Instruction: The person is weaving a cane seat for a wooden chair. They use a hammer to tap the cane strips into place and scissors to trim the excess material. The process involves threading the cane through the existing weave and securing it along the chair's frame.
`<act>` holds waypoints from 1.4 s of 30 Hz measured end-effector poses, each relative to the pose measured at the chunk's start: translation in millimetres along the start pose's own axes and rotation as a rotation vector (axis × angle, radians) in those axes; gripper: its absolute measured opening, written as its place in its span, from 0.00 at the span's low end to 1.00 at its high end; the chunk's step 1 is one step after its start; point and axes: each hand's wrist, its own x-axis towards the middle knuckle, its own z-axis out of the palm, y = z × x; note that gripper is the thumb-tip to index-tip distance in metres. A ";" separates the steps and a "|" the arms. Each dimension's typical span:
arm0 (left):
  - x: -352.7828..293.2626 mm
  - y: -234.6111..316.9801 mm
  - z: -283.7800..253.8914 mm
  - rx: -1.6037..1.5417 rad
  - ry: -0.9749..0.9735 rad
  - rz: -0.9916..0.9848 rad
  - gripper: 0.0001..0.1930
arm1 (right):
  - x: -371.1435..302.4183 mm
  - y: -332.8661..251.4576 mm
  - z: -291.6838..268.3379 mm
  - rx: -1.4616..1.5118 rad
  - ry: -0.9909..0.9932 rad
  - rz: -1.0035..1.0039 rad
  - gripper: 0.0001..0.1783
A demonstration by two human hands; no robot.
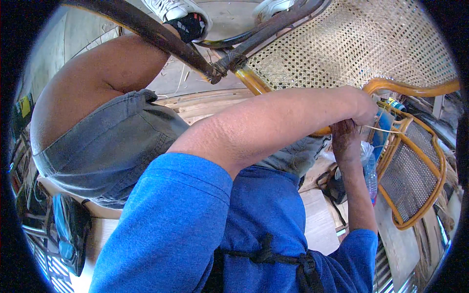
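1. Rattan makes up the chair frame [400, 89], a curved orange-brown rail that runs under a panel of woven cane mesh [351, 44] at the upper right of the view.
2. A thin pale cane strand [386, 130] stretches from the hands toward the right, just below that rail.
3. The left hand [364, 105] reaches across the body and curls down over the rail; its fingers are folded closed around the frame where the strand begins.
4. The right hand [344, 139] sits directly beneath, touching the left; it looks closed at the strand's end, though its fingertips are hidden, so I cannot tell exactly what it pinches.
5. Dark brown poles [161, 36] of the same chair cross above the knee and meet at a wrapped joint [229, 62].
6. A second rattan panel [413, 176] with mesh stands just to the right of the hands.
7. A clear plastic bottle [370, 173] stands between that panel and the right forearm.
8. The person wears a blue shirt [195, 224], grey denim shorts [107, 146] and white shoes [181, 10].
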 end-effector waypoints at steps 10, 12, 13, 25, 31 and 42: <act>0.8 -1.2 2.7 -0.022 0.021 -0.023 0.11 | -6.4 11.3 8.9 -0.087 -0.049 -0.080 0.19; 3.4 -2.0 4.2 -0.012 0.025 -0.008 0.11 | -6.2 10.7 7.3 -0.133 -0.069 -0.105 0.19; 3.6 -2.9 4.1 -0.006 0.027 -0.002 0.11 | -6.5 6.0 0.1 -0.161 -0.070 -0.133 0.19; -9.9 4.0 -5.0 0.008 0.043 -0.021 0.11 | -0.3 3.1 -7.2 -0.055 0.040 -0.198 0.20; -13.4 -1.8 0.4 -0.001 0.086 -0.035 0.11 | 11.3 -14.3 -29.9 0.017 -0.188 -0.083 0.20; -2.9 -7.8 11.4 -0.008 0.076 0.011 0.10 | -19.3 -23.0 -25.5 0.329 0.331 0.126 0.08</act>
